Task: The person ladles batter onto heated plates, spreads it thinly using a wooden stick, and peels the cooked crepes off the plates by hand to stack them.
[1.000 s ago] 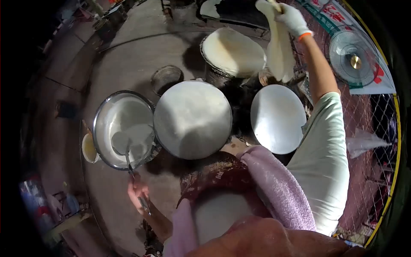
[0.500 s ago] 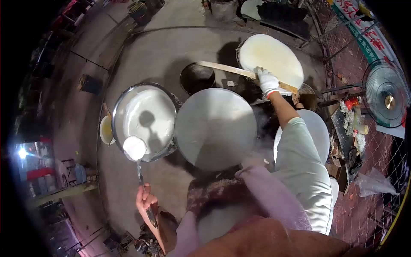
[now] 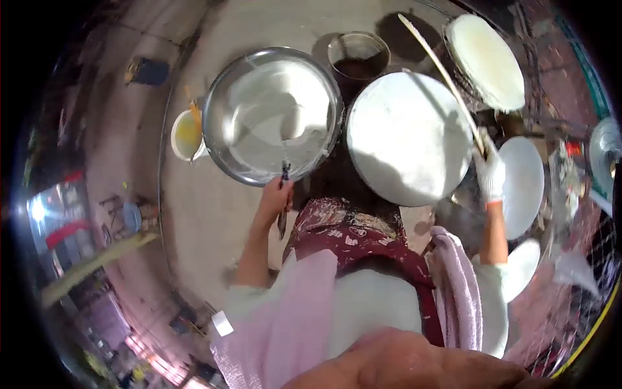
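My left hand point(image 3: 277, 196) is closed around the handle of a ladle point(image 3: 285, 167), whose far end reaches down into a wide metal basin point(image 3: 215, 148). White batter-like liquid point(image 3: 304, 91) lies in the basin, and the ladle's bowl is hard to make out there. My right hand point(image 3: 490, 174), in a white glove, grips one end of a long flat wooden stick point(image 3: 446, 76). The stick slants up and away past the right side of a large round white surface point(image 3: 408, 142). Further off stands a second round surface with a pale yellowish-white layer point(image 3: 487, 61).
A dark pot point(image 3: 358, 58) stands behind the basin and the round surface. At the left is a small bucket point(image 3: 188, 137) with yellow contents. Pale round lids or trays point(image 3: 521, 188) lie right of my gloved hand. A fan point(image 3: 606, 155) stands at the far right.
The ladle has gone from the basin's near-left edge into the basin. My right hand has drawn back from the far round surface with the stick, which now points away. The view has shifted.
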A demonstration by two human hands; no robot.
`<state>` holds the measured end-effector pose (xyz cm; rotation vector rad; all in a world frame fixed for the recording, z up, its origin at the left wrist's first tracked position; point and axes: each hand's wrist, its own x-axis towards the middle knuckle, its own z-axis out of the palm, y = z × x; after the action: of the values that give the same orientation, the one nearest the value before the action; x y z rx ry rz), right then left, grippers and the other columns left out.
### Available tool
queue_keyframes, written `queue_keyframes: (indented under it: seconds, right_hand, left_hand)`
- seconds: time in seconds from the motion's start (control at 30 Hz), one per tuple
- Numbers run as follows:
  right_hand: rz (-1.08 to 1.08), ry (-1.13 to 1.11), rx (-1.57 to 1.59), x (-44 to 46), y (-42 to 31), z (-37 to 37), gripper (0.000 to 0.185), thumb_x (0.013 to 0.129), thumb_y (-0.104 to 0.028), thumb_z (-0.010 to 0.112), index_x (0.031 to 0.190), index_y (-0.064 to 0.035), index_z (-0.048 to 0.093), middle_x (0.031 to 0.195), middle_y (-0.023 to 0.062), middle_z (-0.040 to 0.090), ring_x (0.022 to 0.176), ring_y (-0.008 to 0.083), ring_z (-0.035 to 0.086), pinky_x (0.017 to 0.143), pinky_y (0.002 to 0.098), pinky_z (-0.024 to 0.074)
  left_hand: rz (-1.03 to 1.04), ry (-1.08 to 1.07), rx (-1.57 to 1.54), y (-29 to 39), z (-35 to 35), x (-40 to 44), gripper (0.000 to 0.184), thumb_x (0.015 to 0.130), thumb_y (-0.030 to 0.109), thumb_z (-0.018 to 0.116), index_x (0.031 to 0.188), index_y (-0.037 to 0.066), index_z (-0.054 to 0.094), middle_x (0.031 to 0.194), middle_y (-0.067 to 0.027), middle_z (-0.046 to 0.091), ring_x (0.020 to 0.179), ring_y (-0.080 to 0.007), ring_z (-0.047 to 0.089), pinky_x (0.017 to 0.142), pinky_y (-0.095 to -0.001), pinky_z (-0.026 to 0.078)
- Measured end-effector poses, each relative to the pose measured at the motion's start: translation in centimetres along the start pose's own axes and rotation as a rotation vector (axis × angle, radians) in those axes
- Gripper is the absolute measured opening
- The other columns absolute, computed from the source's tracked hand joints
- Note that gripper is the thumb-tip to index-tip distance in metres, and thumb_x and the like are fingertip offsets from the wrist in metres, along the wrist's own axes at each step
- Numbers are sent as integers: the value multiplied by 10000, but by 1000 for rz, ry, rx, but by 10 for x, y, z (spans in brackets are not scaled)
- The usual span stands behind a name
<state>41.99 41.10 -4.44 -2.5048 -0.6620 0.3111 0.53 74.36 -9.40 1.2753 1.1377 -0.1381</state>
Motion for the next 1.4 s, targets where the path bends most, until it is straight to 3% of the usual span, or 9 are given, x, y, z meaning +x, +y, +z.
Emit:
queue_keyframes:
  seconds: [0.03, 0.13, 0.53, 0.67, 0.83, 1.03, 1.2, 1.33, 1.4]
  right_hand:
    - [57, 32, 158, -42, 1, 19, 513, 881, -140, 649, 1362, -53, 490, 1322, 147, 560, 1190, 186, 569, 983, 302, 439]
    - [217, 34, 53, -147, -48, 59, 528, 850, -59, 678, 1346, -25, 503, 1308, 119, 585, 1160, 116, 568, 981, 279, 433]
    - [465, 27, 260, -326, -115, 179, 562, 794, -60, 746, 1314, -20, 537, 1227, 101, 643, 960, 100, 643, 817, 253, 513]
    - [639, -52, 850, -363, -118, 228, 515, 828, 11, 699, 1310, 36, 519, 1234, 52, 611, 1006, 95, 590, 897, 223, 473]
    - [634, -439, 405, -411, -132, 280, 455, 933, -433, 523, 1273, -135, 576, 896, 210, 665, 796, 285, 643, 743, 352, 476]
    - [672, -627, 640, -461, -127, 285, 382, 923, -356, 578, 1109, -29, 643, 910, 159, 688, 809, 226, 621, 776, 336, 477]
    - [-2, -293, 646, -485, -122, 240, 438, 939, -234, 583, 1320, -28, 522, 1266, 151, 604, 984, 176, 612, 890, 286, 473]
    - [223, -178, 1020, -478, -149, 183, 489, 883, -16, 622, 1352, 16, 486, 1418, 115, 480, 1187, 138, 499, 978, 274, 408]
    - [118, 100, 916, -471, -140, 191, 495, 891, -3, 615, 1368, -10, 485, 1347, 49, 535, 955, 66, 520, 825, 205, 441]
  left_hand:
    - [365, 143, 766, -34, -18, 40, 170, 924, 170, 504, 912, 8, 556, 750, -178, 640, 647, -340, 639, 593, -430, 507]
    - [374, 9, 1199, -34, -48, 111, 160, 904, 128, 480, 937, -7, 560, 863, -240, 660, 778, -442, 641, 688, -526, 510]
    - [459, -308, 1374, -58, -59, 283, 382, 980, 309, 454, 978, -26, 638, 926, -253, 661, 858, -413, 635, 728, -525, 489]
    - [-212, -411, 292, -110, -63, 216, 427, 1001, 389, 433, 830, 8, 524, 548, -16, 406, 428, -146, 408, 332, -306, 307]
    - [-373, -567, -580, -172, -40, 112, 378, 1001, 389, 454, 881, 41, 538, 561, 61, 332, 400, -75, 285, 444, -240, 278]
    - [-386, -1001, -1470, -164, -27, 45, 231, 995, 180, 436, 1083, -28, 483, 635, 77, 396, 444, -44, 401, 585, -273, 373]
    - [-347, -1188, -1459, -65, -73, -60, 235, 1001, 136, 391, 1080, -77, 452, 684, 53, 397, 493, -61, 424, 678, -300, 379]
    - [-42, -1218, -1353, 23, -118, -130, 341, 1051, 224, 278, 1142, -69, 427, 664, 26, 403, 429, -57, 363, 492, -218, 321]
    - [350, -1090, -1094, 56, -134, -139, 352, 1053, 312, 323, 1115, -19, 422, 604, 28, 369, 367, -57, 335, 428, -210, 275]
